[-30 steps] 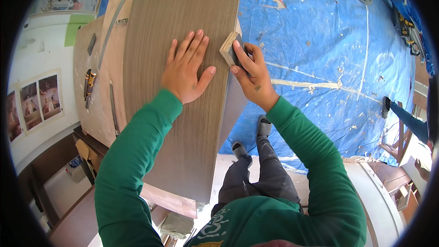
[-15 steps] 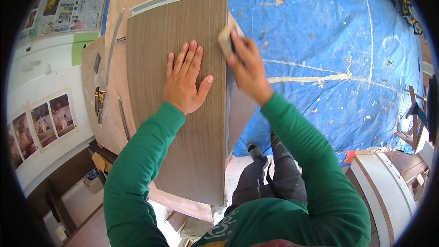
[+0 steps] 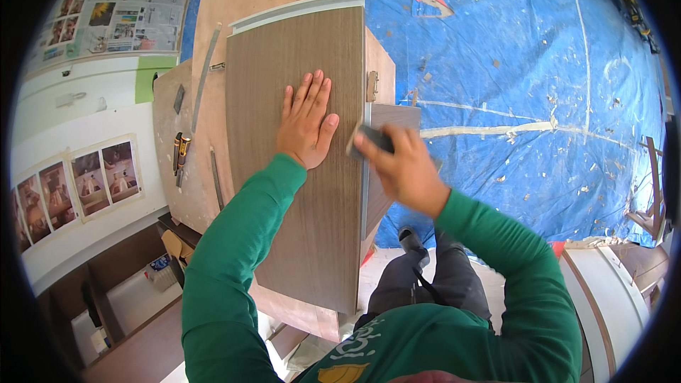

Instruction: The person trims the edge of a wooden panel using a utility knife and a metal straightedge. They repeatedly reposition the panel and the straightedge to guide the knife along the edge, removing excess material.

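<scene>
Blue tarp is covering the floor (image 3: pixel 539 64) while my left hand (image 3: pixel 306 122) is pressing flat and open on the stiff, smooth wood-grain panel (image 3: pixel 298 170) lying on the tabletop (image 3: pixel 248 0); my right hand (image 3: pixel 401 167) is gripping a small sanding block (image 3: pixel 367 140) along its edge.

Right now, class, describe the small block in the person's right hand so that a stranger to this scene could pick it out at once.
Start at the large grey-brown wood-grain panel lying on the plywood workbench, with the left hand flat on its face. Follow the panel's right edge to the right hand. The block is the small dark pad gripped there against that edge, unlike the tools left of the panel.
</scene>
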{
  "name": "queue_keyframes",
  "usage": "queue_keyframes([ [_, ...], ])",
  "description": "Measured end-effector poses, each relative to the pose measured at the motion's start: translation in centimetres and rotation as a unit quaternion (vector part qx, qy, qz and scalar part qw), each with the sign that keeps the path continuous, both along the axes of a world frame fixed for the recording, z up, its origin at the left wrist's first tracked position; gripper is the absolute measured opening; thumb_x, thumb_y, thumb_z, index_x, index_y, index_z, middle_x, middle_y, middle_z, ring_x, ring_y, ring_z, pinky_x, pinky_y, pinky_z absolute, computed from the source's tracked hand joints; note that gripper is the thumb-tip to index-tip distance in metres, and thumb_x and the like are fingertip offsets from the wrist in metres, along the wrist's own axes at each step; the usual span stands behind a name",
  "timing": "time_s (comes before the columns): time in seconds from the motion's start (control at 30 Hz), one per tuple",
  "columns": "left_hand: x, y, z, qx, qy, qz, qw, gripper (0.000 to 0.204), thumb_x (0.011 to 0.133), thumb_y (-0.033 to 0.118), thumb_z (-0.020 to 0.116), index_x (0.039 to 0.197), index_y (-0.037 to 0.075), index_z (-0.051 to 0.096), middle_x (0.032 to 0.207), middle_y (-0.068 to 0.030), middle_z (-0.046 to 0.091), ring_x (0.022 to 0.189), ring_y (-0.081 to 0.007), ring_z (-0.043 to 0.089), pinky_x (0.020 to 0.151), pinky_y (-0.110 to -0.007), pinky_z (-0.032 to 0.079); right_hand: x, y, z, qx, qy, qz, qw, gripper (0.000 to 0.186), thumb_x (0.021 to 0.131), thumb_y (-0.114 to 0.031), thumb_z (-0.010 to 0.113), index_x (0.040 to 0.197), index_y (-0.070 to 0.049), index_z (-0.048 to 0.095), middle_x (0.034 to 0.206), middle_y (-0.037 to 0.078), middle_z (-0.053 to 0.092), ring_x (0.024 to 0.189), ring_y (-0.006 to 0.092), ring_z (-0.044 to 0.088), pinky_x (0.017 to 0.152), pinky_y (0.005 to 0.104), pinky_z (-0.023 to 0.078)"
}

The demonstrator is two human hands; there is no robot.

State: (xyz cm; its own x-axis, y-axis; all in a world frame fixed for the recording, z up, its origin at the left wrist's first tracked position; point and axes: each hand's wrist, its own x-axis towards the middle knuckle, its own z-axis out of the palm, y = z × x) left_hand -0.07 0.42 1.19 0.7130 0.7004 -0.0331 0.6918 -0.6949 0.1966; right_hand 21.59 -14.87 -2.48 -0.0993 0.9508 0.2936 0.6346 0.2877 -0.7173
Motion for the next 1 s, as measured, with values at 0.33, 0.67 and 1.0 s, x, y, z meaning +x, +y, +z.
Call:
queue_keyframes([
  [0.33, 0.6, -0.1, 0.0, 0.011, -0.018, 0.003, 1.0, 0.063, 0.113, 0.043, 0.032, 0.165, 0.006, 0.037, 0.174, -0.012, 0.033, 0.162, -0.0317, 0.026, 0.132, -0.053, 0.011, 5.4, 13.7, 0.2, 0.048, -0.176, -0.082, 0.98, 0.057, 0.09, -0.021, 0.072, 0.145, -0.03, 0.064, 0.123, 0.017, 0.06, 0.102, 0.0393, 0.061, 0.08, 0.0539, 0.057],
  [0.67, 1.5, 0.1, -0.3, 0.008, -0.052, -0.001, 0.999, 0.065, 0.114, 0.048, 0.031, 0.165, 0.008, 0.038, 0.173, -0.0094, 0.035, 0.161, -0.0288, 0.027, 0.133, -0.052, 0.012, 6.7, 16.9, 0.4, 0.079, -0.152, -0.143, 0.975, 0.049, 0.095, -0.024, 0.069, 0.144, -0.027, 0.064, 0.112, 0.016, 0.061, 0.101, 0.0404, 0.061, 0.078, 0.0521, 0.057],
  [1.0, 3.3, -0.6, 0.6, 0.07, 0.111, 0.042, 0.99, 0.086, 0.107, 0.059, 0.042, 0.171, 0.008, 0.015, 0.18, -0.0111, 0.011, 0.165, -0.031, 0.01, 0.132, -0.06, 0.005, 10.6, -17.7, -3.1, -0.214, 0.105, -0.029, 0.971, 0.061, 0.091, -0.007, 0.075, 0.15, -0.016, 0.062, 0.127, 0.025, 0.058, 0.114, 0.0436, 0.059, 0.102, 0.0493, 0.05],
])
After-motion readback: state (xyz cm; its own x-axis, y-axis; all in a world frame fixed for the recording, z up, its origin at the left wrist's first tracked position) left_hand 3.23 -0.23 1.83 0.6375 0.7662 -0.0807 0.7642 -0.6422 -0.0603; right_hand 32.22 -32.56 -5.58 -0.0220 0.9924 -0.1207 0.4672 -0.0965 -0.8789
